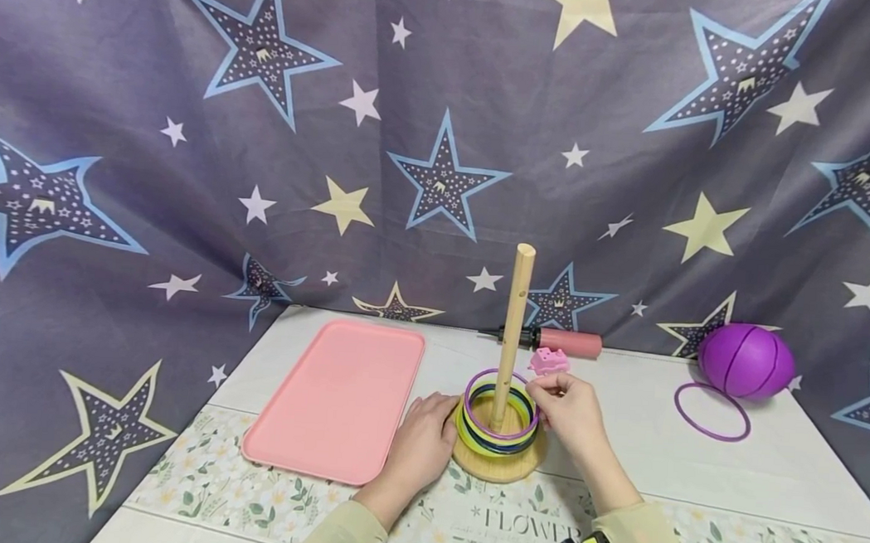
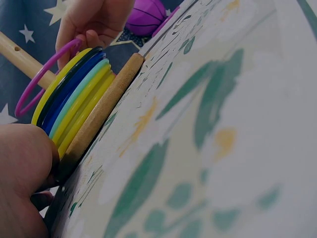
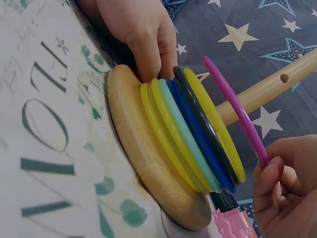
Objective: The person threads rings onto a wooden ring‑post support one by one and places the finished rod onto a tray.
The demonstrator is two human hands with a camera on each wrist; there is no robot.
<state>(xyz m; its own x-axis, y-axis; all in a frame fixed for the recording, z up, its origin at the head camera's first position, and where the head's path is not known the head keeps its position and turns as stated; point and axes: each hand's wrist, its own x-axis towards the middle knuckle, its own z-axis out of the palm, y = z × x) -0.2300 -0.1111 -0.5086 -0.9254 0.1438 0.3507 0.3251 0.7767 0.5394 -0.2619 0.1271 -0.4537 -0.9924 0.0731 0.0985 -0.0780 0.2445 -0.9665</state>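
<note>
A wooden post [image 1: 516, 318] rises from a round wooden base [image 1: 497, 472]. Around its foot lies a stack of coloured rings [image 3: 190, 134] in yellow, dark, blue and turquoise. Between thumb and fingers my right hand [image 1: 570, 408] pinches a purple ring [image 3: 233, 101], which encircles the post just above the stack, slightly tilted and apart from the top yellow ring in the right wrist view. My left hand [image 1: 425, 437] rests at the left side of the base, its fingers touching the edge beside the lowest rings; some of its fingertips are hidden in the head view.
A pink tray [image 1: 337, 398] lies to the left. Behind the post are a pump with a red barrel [image 1: 568, 343] and a small pink toy [image 1: 549, 361]. At the right, another purple ring [image 1: 712, 411] lies before a purple ball [image 1: 747, 361]. A star-patterned curtain [image 1: 435, 263] closes off the back.
</note>
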